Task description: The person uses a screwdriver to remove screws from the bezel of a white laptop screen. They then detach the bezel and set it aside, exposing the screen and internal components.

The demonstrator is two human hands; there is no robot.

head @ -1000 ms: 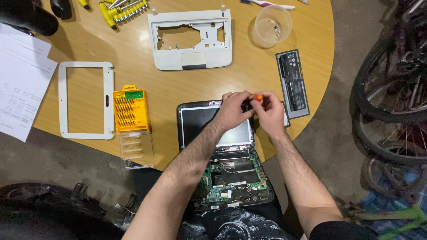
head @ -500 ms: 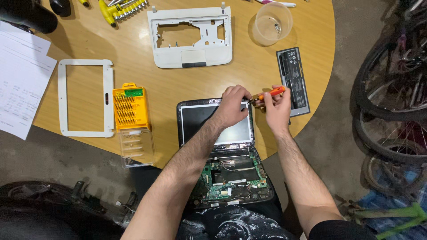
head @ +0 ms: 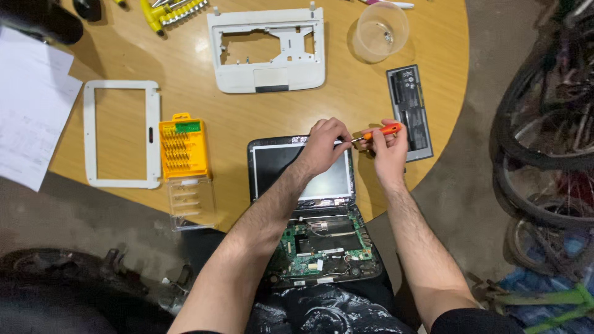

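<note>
Near the centre of the frame, the right hand (head: 388, 148) has its fingers clamped around an orange-handled screwdriver (head: 377, 132), whose tip points left toward the top right corner of the small opened laptop (head: 303, 185). The left hand (head: 323, 147) rests curled on that corner of the screen, fingers seemingly pinched together there, though what they grip is too small to tell. An orange bit case (head: 182, 145) lies to the left.

Both forearms bare, hairy, no watch, no rings, no gloves. Left hand (head: 323, 146) and right hand (head: 388, 147) bare, nails short. Black short sleeve edge visible on right upper arm at bottom of frame. Dark garment with white printed pattern over lap.
</note>
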